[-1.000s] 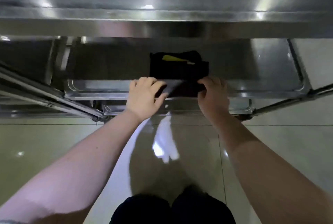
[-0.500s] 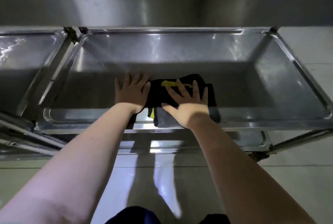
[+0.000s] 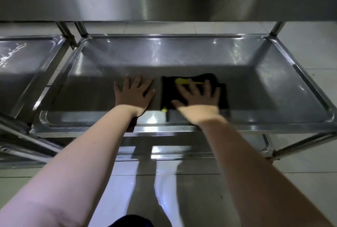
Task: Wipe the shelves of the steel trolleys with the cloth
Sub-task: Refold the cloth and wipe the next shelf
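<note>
A dark folded cloth [image 3: 168, 95] with yellow trim lies flat on the middle shelf [image 3: 273, 88] of a steel trolley, a little right of the shelf's centre. My right hand [image 3: 198, 99] presses flat on the cloth with its fingers spread. Just left of the cloth, my left hand [image 3: 134, 93] rests palm down on the bare steel, fingers straight, not touching the cloth.
The trolley's top shelf [image 3: 164, 2] overhangs close above. A lower shelf's rim [image 3: 182, 152] shows below the front edge. A second steel trolley's shelf [image 3: 23, 59] stands to the left, with its uprights [image 3: 65, 31] between. Pale tiled floor [image 3: 300, 190] lies around.
The view dropped under the top shelf. Both hands went from gripping the shelf's front rim to lying flat; my right hand has slid the cloth rightwards, away from my left hand.
</note>
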Tool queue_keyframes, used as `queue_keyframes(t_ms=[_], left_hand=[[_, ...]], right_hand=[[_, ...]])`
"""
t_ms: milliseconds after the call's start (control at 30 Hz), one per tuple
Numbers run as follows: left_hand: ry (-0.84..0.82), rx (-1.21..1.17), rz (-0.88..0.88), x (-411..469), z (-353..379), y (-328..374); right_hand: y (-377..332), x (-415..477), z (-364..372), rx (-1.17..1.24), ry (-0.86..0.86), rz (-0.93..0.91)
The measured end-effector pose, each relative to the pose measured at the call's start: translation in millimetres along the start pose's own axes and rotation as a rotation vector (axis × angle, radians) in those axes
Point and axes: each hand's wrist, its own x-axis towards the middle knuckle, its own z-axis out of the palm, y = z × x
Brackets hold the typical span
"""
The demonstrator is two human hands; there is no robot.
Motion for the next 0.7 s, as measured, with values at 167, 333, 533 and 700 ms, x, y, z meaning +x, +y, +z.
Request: queue_keyframes(t_ms=[167,333,533,700], left_hand=[[-0.015,-0.018,0.015,-1,-4,-3],[-0.043,-0.028,0.008,-1,-6,1],[-0.006,-0.008,0.093,-1,-22,50],[-0.084,-0.061,0.265,10,-18,168]], right_hand=[[-12,-9,-2,0.015,0.029,-0.171],[139,-16,-15,0.000,-0.043,0.156],[177,-18,-14,0.010,-0.071,0.297],[175,-19,-15,0.011,-0.066,0.267]])
